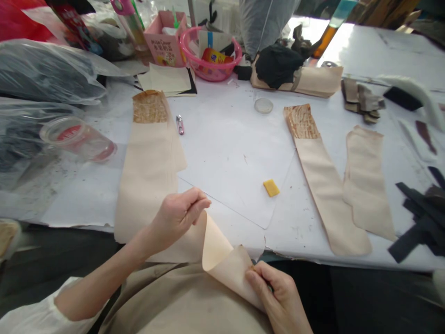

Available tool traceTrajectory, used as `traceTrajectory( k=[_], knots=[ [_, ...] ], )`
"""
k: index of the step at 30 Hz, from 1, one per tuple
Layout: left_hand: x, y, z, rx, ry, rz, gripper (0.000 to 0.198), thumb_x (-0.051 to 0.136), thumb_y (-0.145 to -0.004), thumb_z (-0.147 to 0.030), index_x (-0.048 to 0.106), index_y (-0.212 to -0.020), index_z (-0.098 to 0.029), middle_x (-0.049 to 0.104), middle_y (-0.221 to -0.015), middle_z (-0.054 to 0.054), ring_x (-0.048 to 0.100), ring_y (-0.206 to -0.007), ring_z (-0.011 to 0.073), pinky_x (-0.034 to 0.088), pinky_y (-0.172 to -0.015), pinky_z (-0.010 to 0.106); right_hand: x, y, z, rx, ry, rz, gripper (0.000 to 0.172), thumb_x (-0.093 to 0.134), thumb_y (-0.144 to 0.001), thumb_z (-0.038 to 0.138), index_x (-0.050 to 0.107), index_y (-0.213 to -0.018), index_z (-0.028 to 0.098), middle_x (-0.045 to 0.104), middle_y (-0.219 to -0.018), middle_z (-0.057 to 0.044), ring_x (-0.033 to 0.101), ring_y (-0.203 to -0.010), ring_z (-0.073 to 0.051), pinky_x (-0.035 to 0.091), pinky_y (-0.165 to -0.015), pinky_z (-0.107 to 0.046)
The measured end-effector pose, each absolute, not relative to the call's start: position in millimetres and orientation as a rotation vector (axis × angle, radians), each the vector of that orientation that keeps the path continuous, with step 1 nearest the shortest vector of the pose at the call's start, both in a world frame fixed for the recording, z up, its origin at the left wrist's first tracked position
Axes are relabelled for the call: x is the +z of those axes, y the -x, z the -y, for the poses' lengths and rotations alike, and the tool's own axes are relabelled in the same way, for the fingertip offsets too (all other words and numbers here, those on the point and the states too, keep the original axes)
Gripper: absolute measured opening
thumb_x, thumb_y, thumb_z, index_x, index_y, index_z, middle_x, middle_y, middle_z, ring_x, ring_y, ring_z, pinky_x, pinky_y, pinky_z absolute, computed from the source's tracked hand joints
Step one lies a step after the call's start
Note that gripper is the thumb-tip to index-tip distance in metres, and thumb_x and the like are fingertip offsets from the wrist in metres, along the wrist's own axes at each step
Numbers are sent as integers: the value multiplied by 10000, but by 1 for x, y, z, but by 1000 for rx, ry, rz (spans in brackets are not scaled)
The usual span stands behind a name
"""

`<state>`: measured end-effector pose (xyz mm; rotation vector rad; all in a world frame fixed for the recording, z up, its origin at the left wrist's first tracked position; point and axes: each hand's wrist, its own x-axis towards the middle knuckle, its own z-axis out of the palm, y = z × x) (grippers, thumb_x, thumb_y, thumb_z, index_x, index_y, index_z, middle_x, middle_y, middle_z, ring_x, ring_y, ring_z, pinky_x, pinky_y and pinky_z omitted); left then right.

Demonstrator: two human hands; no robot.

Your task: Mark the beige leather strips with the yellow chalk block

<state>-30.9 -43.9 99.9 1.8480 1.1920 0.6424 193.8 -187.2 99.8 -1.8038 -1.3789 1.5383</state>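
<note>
My right hand [278,292] pinches the edge of a beige leather-like strip [227,271] at the table's front edge. The strip is curled over on itself, and part of it hangs over my lap. My left hand [182,208] is closed, thumb against fingers, just above the strip's left part; what it pinches, if anything, is hidden. Beside the left hand lies a stack of long beige pieces [144,162] with brown-stained top ends. A small yellow block [271,188] rests on the white table to the right of the left hand.
Pink thread snips [180,125] lie beyond the left hand. More beige pieces [327,185] and black strips [417,218] are on the right. A tipped plastic cup [79,139] lies at left. A pink basket [211,55] and a pink box [166,39] stand at the back.
</note>
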Motion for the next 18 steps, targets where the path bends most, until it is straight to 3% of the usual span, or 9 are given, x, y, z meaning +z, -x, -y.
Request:
traceTrajectory(
  k=[2, 7, 11, 14, 18],
  knots=[
    [105, 27, 44, 574, -1664, -1079, 254, 582, -918, -360, 549, -753, -170, 554, -601, -41, 508, -521, 78, 399, -517, 187, 99, -193, 185, 1520, 1807, 1351, 413, 438, -957, 480, 434, -651, 203, 400, -649, 38, 376, -606, -115, 308, -544, -220],
    [107, 8, 54, 385, -1534, -850, 258, 647, -869, -345, 635, -1057, -168, 623, -761, -4, 567, -648, 104, 462, -593, 199, 98, -194, 185, 1478, 1813, 1416, 401, 454, -954, 464, 441, -649, 204, 412, -632, 42, 373, -588, -113, 310, -532, -218],
    [103, 5, 56, 250, -1893, -695, 98, 618, -844, -202, 682, -919, -192, 626, -713, -23, 535, -625, 89, 395, -597, 192, 97, -195, 188, 1467, 1812, 1480, 382, 442, -965, 442, 440, -664, 207, 430, -636, 43, 385, -586, -111, 324, -530, -212],
    [101, 5, 57, 247, -2068, -661, 163, 544, -744, -67, 638, -781, -195, 608, -682, -38, 499, -594, 81, 360, -590, 203, 97, -194, 188, 1430, 1785, 1539, 376, 431, -973, 417, 411, -659, 211, 414, -624, 48, 369, -568, -104, 312, -513, -209],
    [97, 2, 62, 198, -2268, -633, 141, 517, -685, -64, 552, -705, -200, 579, -645, -38, 467, -554, 99, 343, -582, 239, 97, -191, 187, 1363, 1730, 1626, 390, 429, -979, 395, 355, -642, 213, 391, -607, 52, 357, -544, -97, 293, -498, -209]
  ],
)
